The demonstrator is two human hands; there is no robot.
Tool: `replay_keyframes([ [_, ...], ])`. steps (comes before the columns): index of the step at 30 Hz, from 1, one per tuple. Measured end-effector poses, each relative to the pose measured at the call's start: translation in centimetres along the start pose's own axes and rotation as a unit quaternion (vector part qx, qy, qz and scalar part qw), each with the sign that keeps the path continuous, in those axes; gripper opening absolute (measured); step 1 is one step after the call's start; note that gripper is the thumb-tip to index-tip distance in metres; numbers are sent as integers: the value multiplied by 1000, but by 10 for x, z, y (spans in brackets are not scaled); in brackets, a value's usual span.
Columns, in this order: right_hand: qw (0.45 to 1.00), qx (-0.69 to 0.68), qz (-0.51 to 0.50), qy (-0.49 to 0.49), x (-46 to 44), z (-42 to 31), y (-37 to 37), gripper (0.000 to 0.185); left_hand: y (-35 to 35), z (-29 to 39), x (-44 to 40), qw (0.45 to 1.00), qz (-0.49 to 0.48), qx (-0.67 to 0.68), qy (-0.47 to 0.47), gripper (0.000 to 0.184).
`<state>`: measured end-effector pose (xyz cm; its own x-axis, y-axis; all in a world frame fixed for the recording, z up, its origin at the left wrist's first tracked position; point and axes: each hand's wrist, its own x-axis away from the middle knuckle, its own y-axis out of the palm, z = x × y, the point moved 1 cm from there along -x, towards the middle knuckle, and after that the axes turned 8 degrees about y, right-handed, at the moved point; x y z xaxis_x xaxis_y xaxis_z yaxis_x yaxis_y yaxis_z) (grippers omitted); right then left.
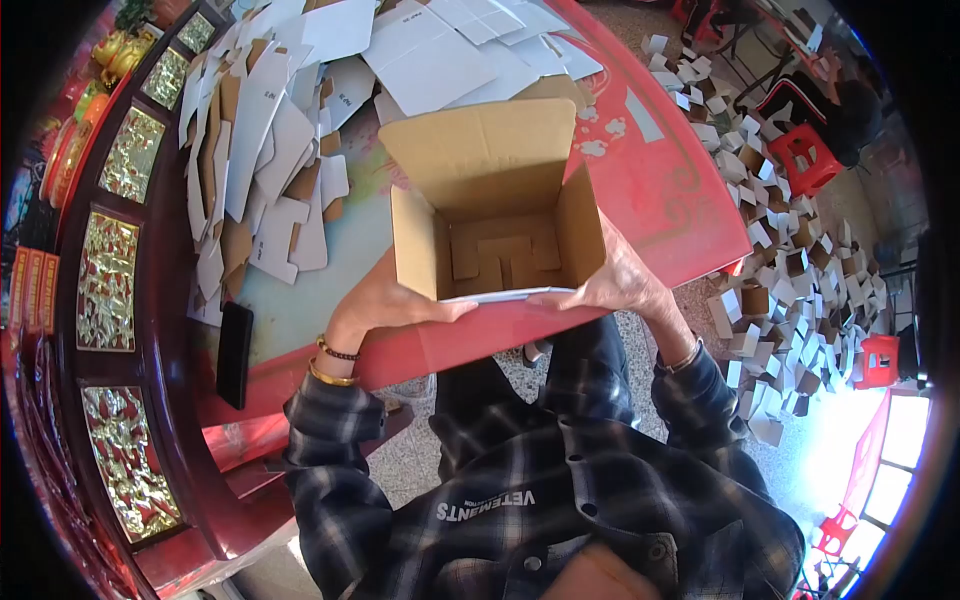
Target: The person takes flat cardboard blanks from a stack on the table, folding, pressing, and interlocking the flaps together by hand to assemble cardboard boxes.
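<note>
A cardboard box, brown inside and white outside, stands open at the near edge of the red table. Its lid flap is raised at the far side, and interlocked tabs show at its bottom. My left hand grips the near left corner, the thumb along the front rim. On the near right corner my right hand holds the box the same way. Both hands are closed round the walls; the fingers beneath are hidden.
Flat white cardboard blanks lie piled at the table's far side, with more blanks at its left. A black phone rests near the left edge. Folded boxes cover the floor at right, near red stools and a seated person.
</note>
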<state>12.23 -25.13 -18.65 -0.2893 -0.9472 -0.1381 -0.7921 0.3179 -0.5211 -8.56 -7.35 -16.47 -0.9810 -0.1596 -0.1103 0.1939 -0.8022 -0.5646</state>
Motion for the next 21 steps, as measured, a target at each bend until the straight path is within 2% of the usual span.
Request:
replay_keyframes([
  [3,1000,5,-7,14,3,-3,-2,109,5,-4,2,1000,-16,-3,-5,75],
  [5,999,27,-4,-30,5,-2,-4,112,11,-46,22,983,-71,-130,110,76],
  [6,998,38,3,-40,10,9,0,112,14,-53,28,991,-55,-102,64,77],
  [7,998,49,10,-49,12,15,0,112,12,-33,23,998,-48,7,-33,80],
  [9,995,59,-27,-77,11,18,-3,122,8,5,14,947,37,226,-224,84],
  [10,995,63,-39,-72,11,18,-3,122,6,3,3,972,42,206,-105,85],
  [12,996,60,-36,-61,11,14,-4,120,6,-7,7,972,29,217,-91,84],
  [13,997,52,-22,-55,11,10,-5,117,7,-15,21,949,11,248,-196,84],
  [15,998,37,0,-41,12,1,-2,112,10,-23,27,959,-31,179,-217,82],
  [16,999,32,7,-34,9,-3,-2,109,11,-26,17,987,-53,78,-131,81],
  [18,1000,18,15,-16,7,-9,-2,105,13,-22,10,998,-50,-25,-31,80],
  [20,1000,8,13,-10,4,-2,1,105,12,-10,8,1000,-6,-24,-9,78],
  [21,1000,4,12,-7,3,-1,1,106,13,-9,7,1000,-12,-4,-18,77],
])
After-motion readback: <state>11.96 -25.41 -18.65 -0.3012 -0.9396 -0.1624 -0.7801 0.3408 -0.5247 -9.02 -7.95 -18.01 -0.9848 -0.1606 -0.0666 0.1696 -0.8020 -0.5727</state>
